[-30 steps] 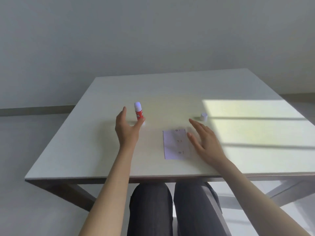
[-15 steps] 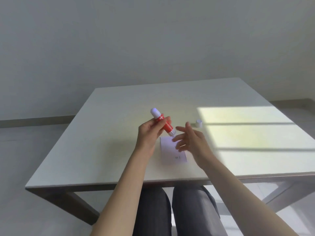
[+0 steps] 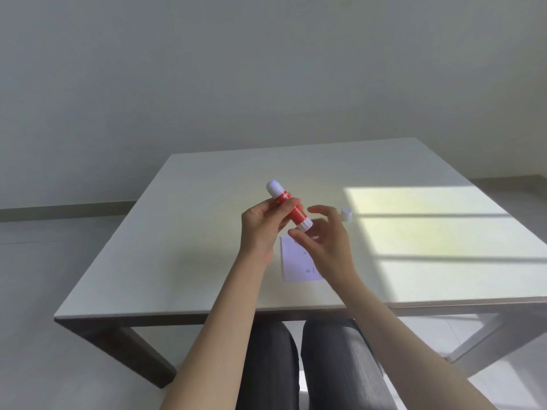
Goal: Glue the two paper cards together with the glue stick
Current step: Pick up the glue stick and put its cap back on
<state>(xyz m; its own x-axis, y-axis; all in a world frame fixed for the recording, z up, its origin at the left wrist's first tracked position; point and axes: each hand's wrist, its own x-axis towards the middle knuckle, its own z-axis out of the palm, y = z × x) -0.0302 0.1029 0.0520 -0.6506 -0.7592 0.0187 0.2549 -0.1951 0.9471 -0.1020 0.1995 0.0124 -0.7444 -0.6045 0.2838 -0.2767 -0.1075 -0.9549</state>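
The left hand [image 3: 263,229] is closed around a red glue stick [image 3: 288,209], fingers wrapped over the middle of the barrel and lifting it clear of the table [image 3: 183,261]. The stick is tilted — its rounded white end points up and to the far left, its other white end down and to the right, toward the right hand [image 3: 325,244]. That hand is loosely spread, thumb and fingers curved around the lower white end of the stick; the thumb tip lies just beside it, but whether any finger actually touches it is hard to tell, as the hand is a little blurred.

Below the hands a pale paper card [image 3: 296,261] lies flat on the table, near the front edge and a little right of centre, its right part hidden by the right hand and wrist. A few small printed marks show on it. It reads as a single sheet — a second card cannot be made out.

A small white cap [image 3: 346,214] stands on the table to the right of the hands, at the left edge of a bright patch of sunlight [image 3: 429,232] that crosses the right side of the tabletop.

Under the near edge of the table, the person's knees in dark trousers [image 3: 310,365] are visible.
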